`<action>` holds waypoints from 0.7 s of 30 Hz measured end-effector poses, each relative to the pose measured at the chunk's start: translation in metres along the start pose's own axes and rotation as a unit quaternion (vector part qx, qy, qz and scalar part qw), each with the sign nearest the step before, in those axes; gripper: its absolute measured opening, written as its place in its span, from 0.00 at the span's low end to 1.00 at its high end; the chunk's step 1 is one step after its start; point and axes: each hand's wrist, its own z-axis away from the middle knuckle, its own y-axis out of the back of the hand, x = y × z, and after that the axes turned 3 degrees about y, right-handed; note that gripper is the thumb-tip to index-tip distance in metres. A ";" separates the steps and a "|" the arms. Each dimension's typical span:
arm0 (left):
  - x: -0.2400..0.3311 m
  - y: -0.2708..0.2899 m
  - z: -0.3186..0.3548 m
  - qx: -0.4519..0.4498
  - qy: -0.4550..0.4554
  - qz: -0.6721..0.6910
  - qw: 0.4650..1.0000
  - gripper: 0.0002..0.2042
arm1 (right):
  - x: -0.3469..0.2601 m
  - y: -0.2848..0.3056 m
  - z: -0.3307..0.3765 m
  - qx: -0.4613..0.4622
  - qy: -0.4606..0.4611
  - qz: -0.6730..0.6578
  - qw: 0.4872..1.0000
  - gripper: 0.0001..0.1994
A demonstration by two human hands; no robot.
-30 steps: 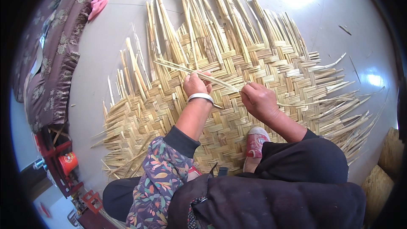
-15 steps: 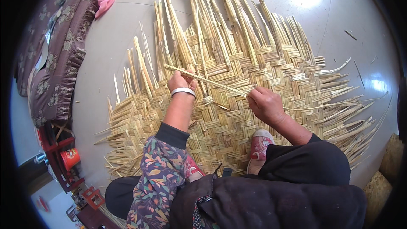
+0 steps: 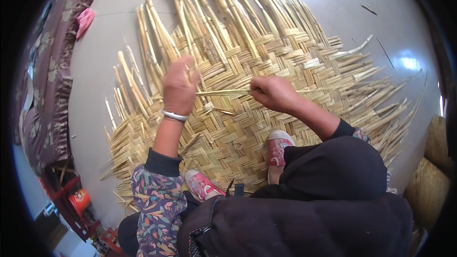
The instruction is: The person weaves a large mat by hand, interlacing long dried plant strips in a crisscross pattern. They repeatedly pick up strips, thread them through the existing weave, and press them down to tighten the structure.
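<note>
A large woven straw-coloured mat (image 3: 304, 81) lies on the pale floor, with loose reed ends fanning out at its far and left edges. A flat reed strip (image 3: 221, 93) runs level between both hands. My left hand (image 3: 178, 85), a silver bangle on its wrist, is raised over the mat's left part and closed round the strip's left end. My right hand (image 3: 273, 93) pinches the strip's right end just above the weave. My two feet in pink shoes (image 3: 278, 145) rest on the mat's near part.
A brown patterned cloth with a fringe (image 3: 45, 85) lies along the left, a pink item (image 3: 85, 19) at its top. Red and orange objects (image 3: 76, 200) stand at the lower left. Straw-coloured bundles (image 3: 435, 171) sit at the right edge.
Both hands have drawn the strip nearer and turned it level. My left hand has shifted left and lifted off the mat; the view has moved closer to the weave.
</note>
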 end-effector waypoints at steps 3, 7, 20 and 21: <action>0.036 -0.013 0.015 -0.211 -0.052 -0.043 0.975 0.12 | -0.009 0.005 -0.008 0.004 0.050 0.023 0.999 0.07; 0.044 -0.033 0.034 -0.241 0.036 0.008 0.970 0.10 | -0.013 0.010 -0.009 0.051 0.092 0.099 0.990 0.05; 0.041 -0.051 0.053 -0.249 0.341 0.218 0.880 0.10 | 0.014 -0.035 0.010 0.080 -0.254 -0.561 0.784 0.13; 0.044 -0.052 0.054 -0.254 0.338 0.224 0.878 0.10 | 0.016 -0.032 0.009 0.084 -0.272 -0.594 0.752 0.13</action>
